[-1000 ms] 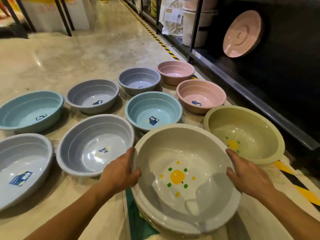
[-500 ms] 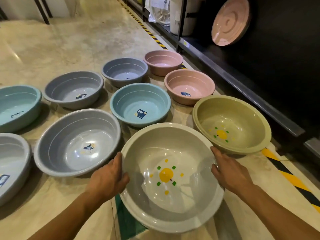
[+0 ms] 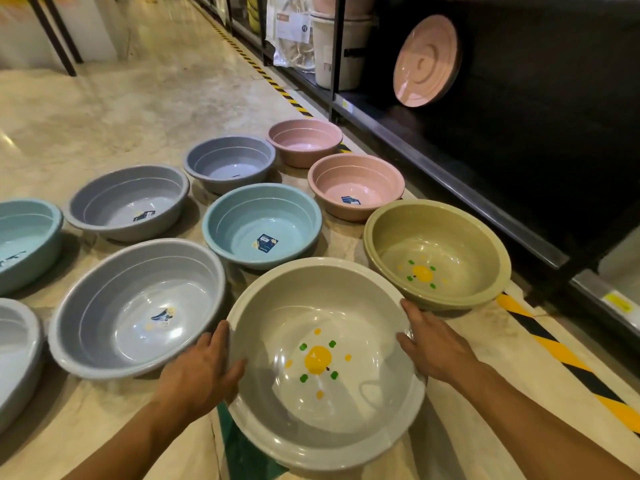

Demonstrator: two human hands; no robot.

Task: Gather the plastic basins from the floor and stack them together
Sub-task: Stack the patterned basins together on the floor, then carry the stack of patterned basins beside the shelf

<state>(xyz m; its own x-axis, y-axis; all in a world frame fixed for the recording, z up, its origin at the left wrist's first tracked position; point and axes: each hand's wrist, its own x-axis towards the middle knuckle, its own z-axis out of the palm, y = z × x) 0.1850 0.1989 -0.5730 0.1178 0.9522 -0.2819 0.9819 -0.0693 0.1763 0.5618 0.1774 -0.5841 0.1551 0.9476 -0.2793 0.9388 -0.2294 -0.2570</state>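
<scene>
I hold a cream basin [image 3: 277, 320] with a yellow flower print by its rim, above the floor. My left hand [image 3: 204, 365] grips its left edge and my right hand [image 3: 433, 344] grips its right edge. An olive basin [image 3: 467, 237] with the same flower print lies just beyond it on the right. Several more basins rest on the floor: a large grey basin [image 3: 104, 306] to the left, a light blue basin [image 3: 242, 220] ahead, a pink basin [image 3: 363, 174] and another pink basin [image 3: 304, 133] farther back, and two grey basins [image 3: 121, 195] [image 3: 221, 157].
A dark shelf unit [image 3: 519, 133] runs along the right, with a pink lid [image 3: 426, 60] leaning inside it and white buckets [image 3: 336, 50] farther back. Yellow-black hazard tape [image 3: 568, 365] marks the floor beside it. More basins [image 3: 20, 237] sit at the left edge.
The cream basin has come up off the stack beneath it and sits slightly farther forward in my hands. My view has shifted, showing more of the shelf.
</scene>
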